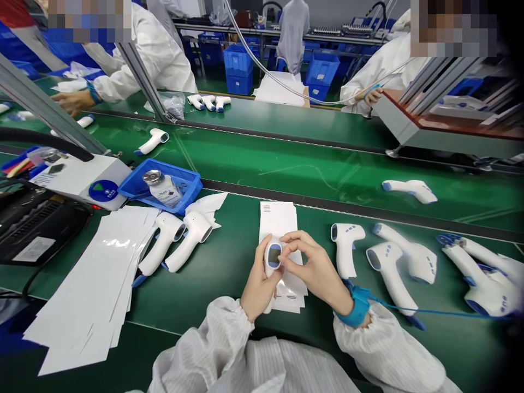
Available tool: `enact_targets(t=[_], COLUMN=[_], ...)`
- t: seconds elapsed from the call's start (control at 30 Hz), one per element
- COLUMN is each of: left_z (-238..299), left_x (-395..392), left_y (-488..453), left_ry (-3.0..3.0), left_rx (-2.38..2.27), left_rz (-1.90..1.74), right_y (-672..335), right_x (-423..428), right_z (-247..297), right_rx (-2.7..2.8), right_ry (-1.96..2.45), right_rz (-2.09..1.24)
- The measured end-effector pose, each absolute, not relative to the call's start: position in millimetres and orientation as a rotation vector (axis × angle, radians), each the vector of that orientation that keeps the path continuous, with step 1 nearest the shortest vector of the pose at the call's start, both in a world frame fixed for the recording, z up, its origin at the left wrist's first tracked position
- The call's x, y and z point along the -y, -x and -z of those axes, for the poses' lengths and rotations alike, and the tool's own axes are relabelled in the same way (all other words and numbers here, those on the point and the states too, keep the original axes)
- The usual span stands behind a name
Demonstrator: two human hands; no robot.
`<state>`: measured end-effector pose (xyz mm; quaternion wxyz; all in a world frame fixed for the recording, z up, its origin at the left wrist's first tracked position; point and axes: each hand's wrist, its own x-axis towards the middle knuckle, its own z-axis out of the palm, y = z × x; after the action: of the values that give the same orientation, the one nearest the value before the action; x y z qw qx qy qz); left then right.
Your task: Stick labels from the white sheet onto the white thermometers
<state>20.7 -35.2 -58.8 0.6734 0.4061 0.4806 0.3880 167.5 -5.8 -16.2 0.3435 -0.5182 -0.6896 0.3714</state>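
My left hand (258, 281) grips a white handheld infrared thermometer (273, 256), with its small dark display facing up. The fingertips of my right hand (313, 265) pinch at the display's edge, and a blue wrist strap (358, 307) circles that wrist. Both hands are over a small stack of white paper sheets (280, 221) on the green belt (241, 305). Several more white thermometers (388, 273) lie to the right, and another pair (190, 240) lies to the left beside a larger pile of white sheets (90, 278).
A blue tray (180, 176) holds a capped bottle (161, 186). A white bench device (82, 180) and a black machine (36, 229) stand at left. Beyond a further belt lane, co-workers' hands (69, 102) work among metal frame posts, with blue crates (239, 68) behind.
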Motion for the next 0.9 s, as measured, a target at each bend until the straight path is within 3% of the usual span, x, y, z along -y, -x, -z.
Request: enact_targets(t=[0.9], left_z=[57], left_x=[35], left_y=[-17], left_ry=[-0.933], left_rx=[-1.022], left_rz=[-0.873], right_y=[-165], right_x=[-28], right_z=[-3], right_rx=[1.886], right_ry=[1.260], right_rz=[-1.183])
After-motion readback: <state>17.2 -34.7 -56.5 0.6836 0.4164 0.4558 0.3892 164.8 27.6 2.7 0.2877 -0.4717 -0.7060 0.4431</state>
